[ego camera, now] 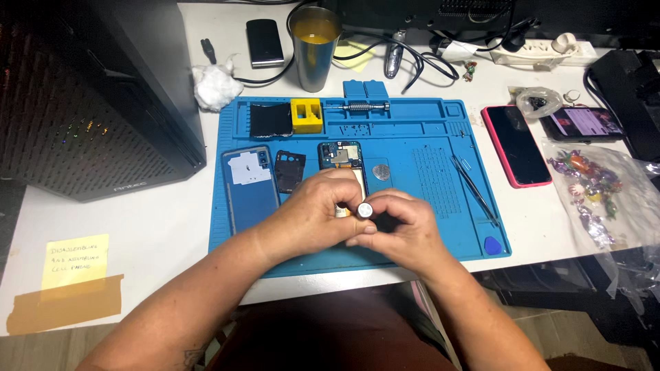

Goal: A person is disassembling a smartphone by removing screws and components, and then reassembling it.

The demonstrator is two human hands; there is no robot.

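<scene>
Flanking one opened phone [342, 159], two hands (left [313, 213], right [399, 223]).

Left forearm: bare; enters from the bottom-left corner of the view and angles up toward the near middle of the table
Left hand [317, 214]: palm down, knuckles up; fingers curled inward to the right; fingertips hidden behind the other hand
Right forearm: bare; enters from the bottom-right and angles up and left over the table's near edge
Right hand [399, 227]: fingers bent tightly; thumb and forefinger pinched together at the top, nails showing; closed, not spread
Hands together: touching, fingertips meeting just inside the table's near edge; wrists well apart, forearms forming a V
</scene>
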